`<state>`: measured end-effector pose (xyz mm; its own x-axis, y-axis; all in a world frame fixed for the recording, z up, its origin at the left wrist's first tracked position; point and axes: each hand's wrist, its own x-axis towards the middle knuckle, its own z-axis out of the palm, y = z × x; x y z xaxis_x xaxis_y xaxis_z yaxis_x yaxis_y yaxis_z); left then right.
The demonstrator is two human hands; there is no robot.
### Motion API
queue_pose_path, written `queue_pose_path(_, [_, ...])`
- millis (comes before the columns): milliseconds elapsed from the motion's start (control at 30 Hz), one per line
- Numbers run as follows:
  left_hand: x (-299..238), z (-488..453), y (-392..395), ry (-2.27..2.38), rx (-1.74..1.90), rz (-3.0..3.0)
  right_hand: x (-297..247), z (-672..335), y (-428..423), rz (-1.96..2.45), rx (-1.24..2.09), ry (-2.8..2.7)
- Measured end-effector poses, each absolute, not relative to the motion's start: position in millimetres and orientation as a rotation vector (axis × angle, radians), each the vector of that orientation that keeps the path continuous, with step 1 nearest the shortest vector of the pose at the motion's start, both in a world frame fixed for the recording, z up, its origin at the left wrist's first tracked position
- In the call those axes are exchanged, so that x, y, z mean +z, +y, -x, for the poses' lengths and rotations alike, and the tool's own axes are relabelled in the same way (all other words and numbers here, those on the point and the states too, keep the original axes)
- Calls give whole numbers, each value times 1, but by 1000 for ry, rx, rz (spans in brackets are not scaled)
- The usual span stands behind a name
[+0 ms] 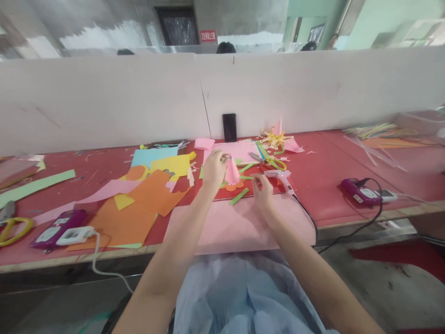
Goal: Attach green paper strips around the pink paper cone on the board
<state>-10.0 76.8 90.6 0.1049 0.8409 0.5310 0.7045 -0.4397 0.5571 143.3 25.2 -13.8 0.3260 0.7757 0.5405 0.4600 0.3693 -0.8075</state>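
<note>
My left hand (pixel 214 166) pinches the tip of a pink paper cone (pixel 232 173), which stands upright over an orange scalloped paper piece (pixel 233 187). To the right, my right hand (pixel 263 188) has its fingers curled together, with the fingertips at the end of a narrow green paper strip (pixel 247 178). Another green strip (pixel 239 196) lies loose in front of the cone. Just beyond my right hand rests a pink glue gun (pixel 282 179). Scissors with yellow handles (pixel 276 163) lie behind it.
Orange paper sheets (pixel 121 222) and yellow paper (pixel 170 164) spread to the left. Purple power sockets (pixel 59 228) sit near the edge, one on each side, with cables. A phone (pixel 229 127) leans on the white partition (pixel 139 97). A yellow-and-pink paper piece (pixel 275 138) stands at the back.
</note>
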Motion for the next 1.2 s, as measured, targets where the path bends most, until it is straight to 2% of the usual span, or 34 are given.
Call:
queue_pose_path(200, [24, 34, 59, 1711, 1134, -2173, -25, -141, 29, 1536, 186, -1451])
queue_pose_path(333, [3, 38, 61, 1712, 1062, -2141, -32, -142, 32, 1559, 84, -1640])
queue_pose_path(900, [-1, 40, 65, 1797, 935, -2064, -34, -150, 30, 1525, 174, -1670])
queue_pose_path(1100, [6, 35, 57, 1665, 1024, -2097, -33, -150, 29, 1516, 190, -1664])
queue_pose_path(1200, [12, 27, 46, 1388, 878, -2245, -36, -150, 31, 1530, 177, -1676])
